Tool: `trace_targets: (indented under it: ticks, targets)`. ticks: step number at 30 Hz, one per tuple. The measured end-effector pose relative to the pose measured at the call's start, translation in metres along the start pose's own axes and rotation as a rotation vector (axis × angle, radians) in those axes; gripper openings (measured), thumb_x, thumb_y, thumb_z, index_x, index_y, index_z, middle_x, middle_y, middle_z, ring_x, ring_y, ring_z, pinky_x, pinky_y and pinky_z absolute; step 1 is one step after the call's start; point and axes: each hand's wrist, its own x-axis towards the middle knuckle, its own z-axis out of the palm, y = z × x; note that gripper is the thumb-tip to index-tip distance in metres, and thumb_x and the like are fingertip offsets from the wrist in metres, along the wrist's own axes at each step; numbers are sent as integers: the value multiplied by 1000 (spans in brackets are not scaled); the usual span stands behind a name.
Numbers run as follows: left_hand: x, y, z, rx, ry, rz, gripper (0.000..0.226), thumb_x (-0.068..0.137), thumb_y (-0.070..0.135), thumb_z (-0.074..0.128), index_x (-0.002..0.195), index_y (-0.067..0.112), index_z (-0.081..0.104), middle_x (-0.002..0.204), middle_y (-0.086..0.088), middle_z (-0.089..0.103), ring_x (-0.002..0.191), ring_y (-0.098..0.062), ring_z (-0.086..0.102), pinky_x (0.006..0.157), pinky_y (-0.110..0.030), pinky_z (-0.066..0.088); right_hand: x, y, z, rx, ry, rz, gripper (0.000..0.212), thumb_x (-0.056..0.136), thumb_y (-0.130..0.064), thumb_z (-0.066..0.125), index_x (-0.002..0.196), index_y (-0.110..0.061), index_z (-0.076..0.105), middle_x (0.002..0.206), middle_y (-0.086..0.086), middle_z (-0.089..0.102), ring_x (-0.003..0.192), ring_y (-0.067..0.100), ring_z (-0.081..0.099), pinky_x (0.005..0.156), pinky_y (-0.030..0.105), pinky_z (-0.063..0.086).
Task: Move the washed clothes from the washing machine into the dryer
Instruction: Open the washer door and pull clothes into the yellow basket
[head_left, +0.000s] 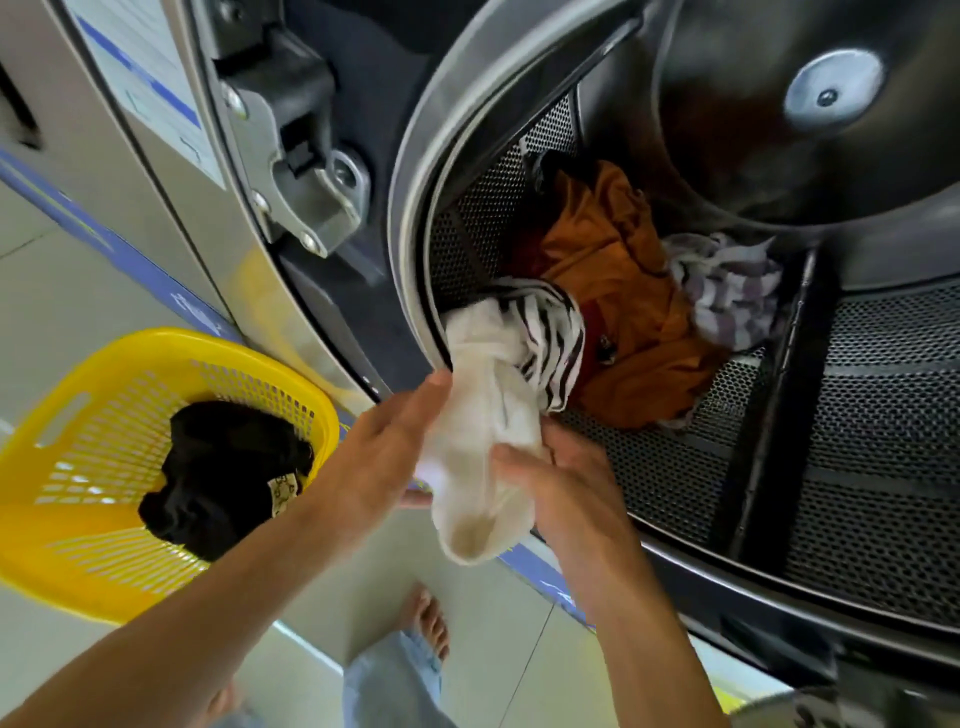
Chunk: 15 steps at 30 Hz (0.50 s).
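A cream-white garment (483, 431) hangs over the lip of the open drum (857, 467). My left hand (384, 441) holds its left side with the thumb under it. My right hand (561, 483) grips its lower right part. Inside the drum lie a black-and-white striped piece (550, 332), an orange garment (623, 291) and a white and purple striped cloth (727, 296). A yellow laundry basket (67, 530) on the floor at the left holds a black garment (223, 473).
The machine's door hinge bracket (306, 156) and steel front panel (171, 171) stand to the left of the opening. Below are pale floor tiles (493, 649), a blue floor stripe and my bare foot (431, 618).
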Motion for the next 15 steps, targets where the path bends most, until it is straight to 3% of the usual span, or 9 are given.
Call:
trace_targets:
  ticks: [2,4,6,8,10,13,15]
  targets:
    - [-8,5,-3,-206,-136,-40,51,78,64,61,112,27,71,104,-6,75,89,-24,72,80,-39,56,-32,3,17,-89,-174,-3,30,78,-21,66,97,-43,74,95,-8,77,92,11,72,87,38,58]
    - [-18,3,-13,-250,-215,26,41,86,32,68,126,22,63,116,-17,70,102,-33,68,91,-47,54,-55,12,36,-281,-212,-50,35,73,-33,60,106,-42,65,106,-9,69,104,9,62,94,39,52]
    - [-32,-5,-27,-227,-181,44,49,81,2,69,126,21,63,115,-22,69,98,-33,68,80,-40,58,-70,29,52,-464,-110,-130,41,68,-49,56,108,-50,58,117,-22,48,119,1,41,101,34,43]
    - [-47,-12,-38,-167,-104,53,50,71,-6,70,116,15,69,109,-27,69,86,-31,69,64,-32,59,-81,39,62,-506,-15,-143,46,55,-63,57,101,-56,57,129,-31,28,130,-6,22,108,35,36]
    - [-57,-19,-53,-126,-15,74,43,71,-9,67,109,11,72,102,-27,71,77,-28,68,59,-30,57,-88,44,64,-447,42,-119,73,45,-65,70,114,-58,49,147,-25,15,140,-1,15,112,41,35]
    - [-72,-24,-78,-28,29,103,37,68,1,65,102,11,73,95,-23,73,77,-26,68,62,-30,57,-85,49,65,-254,38,-114,139,36,-56,95,143,-66,7,163,-17,-3,152,3,5,113,34,30]
    - [-84,-25,-93,73,5,112,34,65,6,65,97,12,74,87,-15,73,76,-21,68,62,-29,56,-74,51,74,-257,-20,-195,155,36,-55,96,151,-56,-7,165,-13,-11,153,2,-4,113,30,26]
